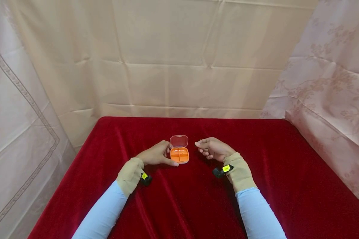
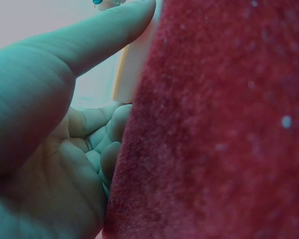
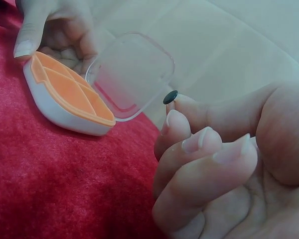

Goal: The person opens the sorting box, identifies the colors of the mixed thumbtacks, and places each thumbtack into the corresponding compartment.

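An orange and white pill box (image 1: 179, 155) rests on the red cloth with its clear lid (image 3: 132, 74) standing up at the far side. Thin walls divide its orange inside into several compartments. My left hand (image 1: 155, 154) holds the box from the left, thumb along the near edge and fingers by the back corner. To the right of the box, my right hand (image 1: 214, 148) pinches a small dark, flat, round tablet (image 3: 170, 97) between thumb and index finger. Its other fingers curl in loosely, apart from the box.
Red velvet cloth (image 1: 197, 199) covers the table and lies in soft folds. A beige curtain (image 1: 182, 59) hangs behind the far edge, with pale patterned curtains at left and right. Both wrists carry small black cameras on beige bands.
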`<state>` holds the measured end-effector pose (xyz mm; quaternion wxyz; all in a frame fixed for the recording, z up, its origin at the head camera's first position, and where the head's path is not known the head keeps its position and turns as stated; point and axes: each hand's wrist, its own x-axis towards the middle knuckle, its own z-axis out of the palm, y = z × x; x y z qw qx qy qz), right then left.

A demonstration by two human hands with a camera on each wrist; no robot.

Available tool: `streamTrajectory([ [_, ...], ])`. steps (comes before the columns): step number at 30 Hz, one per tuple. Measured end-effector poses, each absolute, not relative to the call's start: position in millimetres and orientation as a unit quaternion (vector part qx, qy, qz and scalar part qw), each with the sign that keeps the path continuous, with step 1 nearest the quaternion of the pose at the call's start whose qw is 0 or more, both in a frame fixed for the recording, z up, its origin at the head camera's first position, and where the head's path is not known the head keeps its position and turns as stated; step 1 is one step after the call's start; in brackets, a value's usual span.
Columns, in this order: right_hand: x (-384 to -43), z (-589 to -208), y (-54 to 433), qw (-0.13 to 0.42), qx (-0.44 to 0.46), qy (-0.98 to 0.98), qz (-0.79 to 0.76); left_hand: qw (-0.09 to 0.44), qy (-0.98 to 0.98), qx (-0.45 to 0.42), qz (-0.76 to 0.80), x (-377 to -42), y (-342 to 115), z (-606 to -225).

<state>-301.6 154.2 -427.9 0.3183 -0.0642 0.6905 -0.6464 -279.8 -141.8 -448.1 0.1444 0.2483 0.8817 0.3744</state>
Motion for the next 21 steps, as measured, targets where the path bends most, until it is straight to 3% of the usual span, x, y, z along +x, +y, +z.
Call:
streamTrajectory([
  [21,-299.5,-427.7,149.5,0.319,-0.066,0.699,-0.636,0.141,0.883,0.25,0.371,-280.6,-142.5,-449.2],
])
